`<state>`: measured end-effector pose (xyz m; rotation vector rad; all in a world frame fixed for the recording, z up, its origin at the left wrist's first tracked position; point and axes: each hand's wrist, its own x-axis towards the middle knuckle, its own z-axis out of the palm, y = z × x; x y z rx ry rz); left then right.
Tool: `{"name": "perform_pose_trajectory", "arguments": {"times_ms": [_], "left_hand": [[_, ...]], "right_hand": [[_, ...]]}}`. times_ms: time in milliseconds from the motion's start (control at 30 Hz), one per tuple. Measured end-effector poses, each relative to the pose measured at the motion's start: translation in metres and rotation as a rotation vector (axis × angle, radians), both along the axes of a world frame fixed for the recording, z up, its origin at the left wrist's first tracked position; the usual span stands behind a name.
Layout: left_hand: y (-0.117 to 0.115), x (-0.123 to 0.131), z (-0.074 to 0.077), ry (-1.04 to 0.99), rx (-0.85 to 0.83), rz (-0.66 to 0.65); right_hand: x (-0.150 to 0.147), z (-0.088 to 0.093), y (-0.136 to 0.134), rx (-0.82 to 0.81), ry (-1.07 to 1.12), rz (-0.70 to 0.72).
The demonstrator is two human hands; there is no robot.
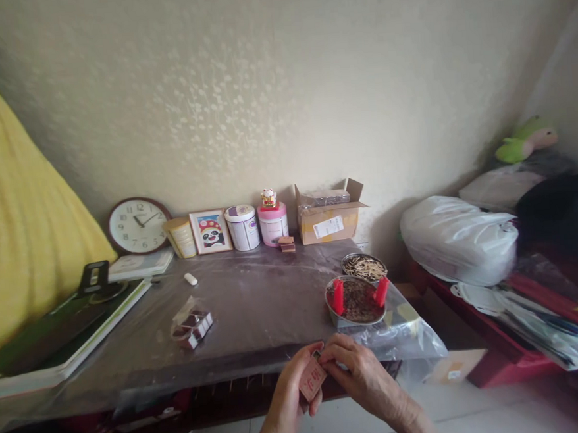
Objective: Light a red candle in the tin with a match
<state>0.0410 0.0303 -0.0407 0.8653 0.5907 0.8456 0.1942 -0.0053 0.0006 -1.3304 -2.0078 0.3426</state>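
My left hand (292,389) is closed round a small reddish matchbox (312,378) held just in front of the table's near edge. My right hand (360,371) is closed too, its fingertips pinching the top end of the same box. Just beyond my hands stands a metal bowl (356,301) of dark bits with two red candles upright in it. Behind that sits a second metal bowl (364,266) full of matchsticks.
The table (255,304) is covered in clear plastic. A pack of matchboxes (192,327) lies left of centre. Along the wall stand a clock (138,225), a panda picture (211,232), tins and a cardboard box (329,217). Books (55,345) lie left, bags (459,237) right.
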Motion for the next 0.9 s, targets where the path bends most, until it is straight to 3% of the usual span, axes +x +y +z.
{"name": "perform_pose_trajectory", "arguments": {"times_ms": [567, 900], "left_hand": [[0.0007, -0.0026, 0.0021, 0.075, 0.011, -0.019], [0.0013, -0.0032, -0.0001, 0.100, 0.023, -0.021]], "right_hand": [[0.0002, -0.0041, 0.0021, 0.053, -0.169, 0.019], [0.0006, -0.0009, -0.0016, -0.011, -0.109, 0.041]]}}
